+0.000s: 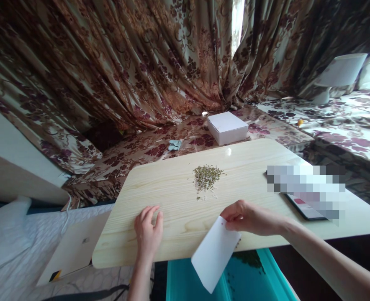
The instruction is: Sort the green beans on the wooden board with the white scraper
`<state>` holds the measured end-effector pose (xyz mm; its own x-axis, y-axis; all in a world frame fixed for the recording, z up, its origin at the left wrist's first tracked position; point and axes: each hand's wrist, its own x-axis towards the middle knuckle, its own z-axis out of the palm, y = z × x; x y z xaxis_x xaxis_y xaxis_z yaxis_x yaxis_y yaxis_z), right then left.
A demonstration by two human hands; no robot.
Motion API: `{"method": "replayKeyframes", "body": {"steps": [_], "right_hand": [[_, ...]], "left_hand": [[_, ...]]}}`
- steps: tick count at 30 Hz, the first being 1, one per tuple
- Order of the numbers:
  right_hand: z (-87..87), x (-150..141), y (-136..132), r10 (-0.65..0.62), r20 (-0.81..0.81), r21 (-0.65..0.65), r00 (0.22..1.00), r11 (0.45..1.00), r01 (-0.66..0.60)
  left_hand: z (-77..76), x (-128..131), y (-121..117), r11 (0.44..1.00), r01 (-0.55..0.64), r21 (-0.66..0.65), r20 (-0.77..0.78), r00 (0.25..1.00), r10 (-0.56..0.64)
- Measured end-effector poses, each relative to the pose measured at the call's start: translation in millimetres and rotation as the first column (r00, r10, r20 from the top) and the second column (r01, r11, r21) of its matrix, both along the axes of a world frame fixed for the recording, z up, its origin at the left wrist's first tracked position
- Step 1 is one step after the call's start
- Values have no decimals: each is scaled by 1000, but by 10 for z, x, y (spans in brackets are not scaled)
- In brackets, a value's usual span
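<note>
My right hand (246, 218) pinches a white card (214, 255) by its upper corner, holding it tilted over the table's front edge. Below the card is a teal bin (180, 276) with a divider, partly hidden by it; dark green grains (249, 261) lie in its right compartment. A few small grains show beside the card's right edge. My left hand (148, 228) rests on the wooden tabletop (169, 184) near its front left, fingers apart and holding nothing. Farther back on the table, a loose pile of green grains mixed with white ones (206, 177) is spread out.
A tablet-like device (309, 209), partly blurred out, lies on the table's right side. Behind the table are a white box (228, 127) and a pale blue cloth (174, 145) on floral fabric. A lamp (342, 69) stands far right; a flat beige box (73, 251) lies left.
</note>
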<state>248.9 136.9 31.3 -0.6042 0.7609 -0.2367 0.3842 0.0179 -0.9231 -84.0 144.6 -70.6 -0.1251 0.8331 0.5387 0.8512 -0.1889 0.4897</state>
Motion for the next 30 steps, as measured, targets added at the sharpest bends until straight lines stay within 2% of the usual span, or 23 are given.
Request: {"method": "replayKeyframes", "body": {"steps": [3, 8, 12, 14, 16, 19, 21, 23, 26, 30], "right_hand": [[25, 55, -150, -26, 26, 21, 999, 999, 26], [74, 148, -348, -57, 78, -29, 995, 998, 59], [62, 255, -421, -136, 23, -9, 990, 991, 136], [36, 317, -411, -232, -50, 15, 971, 972, 233], [8, 378, -368, -389, -138, 37, 911, 917, 397], [-22, 446, -261, -607, -248, 83, 755, 763, 641], [-41, 465, -190, -683, -283, 113, 673, 673, 731], [-67, 457, -136, -727, -285, 129, 625, 617, 777], [-126, 395, -86, -759, -281, 134, 588, 575, 807], [-219, 263, -39, -734, -299, 143, 610, 598, 789]], "left_hand": [[-1, 8, 2, 1000, 1, -1, -3, 1000, -1], [4, 16, 0, 1000, -1, 2, -6, 1000, 1], [0, 18, -5, 1000, -2, 3, -5, 1000, 2], [-3, 18, -5, 1000, -1, 4, -6, 1000, 1], [-3, 18, -1, 1000, -1, 6, -9, 1000, 1], [1, 20, 7, 1000, -3, 7, -13, 1000, 3], [4, 22, 6, 1000, -5, 4, -16, 1000, 5], [7, 27, -2, 1000, -8, -1, -19, 1000, 8], [14, 37, -19, 1000, -14, -8, -23, 1000, 14], [28, 50, -32, 1000, -18, -17, -25, 1000, 18]]}}
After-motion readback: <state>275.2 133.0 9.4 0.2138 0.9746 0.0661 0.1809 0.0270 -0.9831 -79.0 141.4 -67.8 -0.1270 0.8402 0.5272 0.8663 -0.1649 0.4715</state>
